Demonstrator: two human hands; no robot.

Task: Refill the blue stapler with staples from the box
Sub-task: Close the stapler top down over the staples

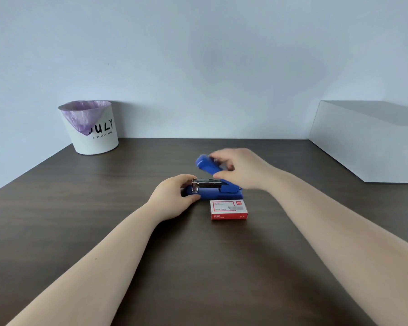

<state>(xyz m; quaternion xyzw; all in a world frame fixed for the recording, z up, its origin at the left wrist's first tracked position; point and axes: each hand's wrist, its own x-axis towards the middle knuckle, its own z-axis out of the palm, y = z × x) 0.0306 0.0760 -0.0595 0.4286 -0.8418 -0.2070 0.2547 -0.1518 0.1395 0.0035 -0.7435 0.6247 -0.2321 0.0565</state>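
Now the left hand (174, 196) presses the blue stapler (212, 192) down on the worktop (104, 231), fingers curled round its front. The right hand (240, 168) pinches the lid (206, 166), tipped up. Swing it fully back; the box (229, 209) sits shut just beside.

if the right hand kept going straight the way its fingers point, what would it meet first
The right hand points leftward, its fingers already on the stapler's raised blue lid. Past the lid the way looks free; the white bin looks too far back, though depth is unclear.
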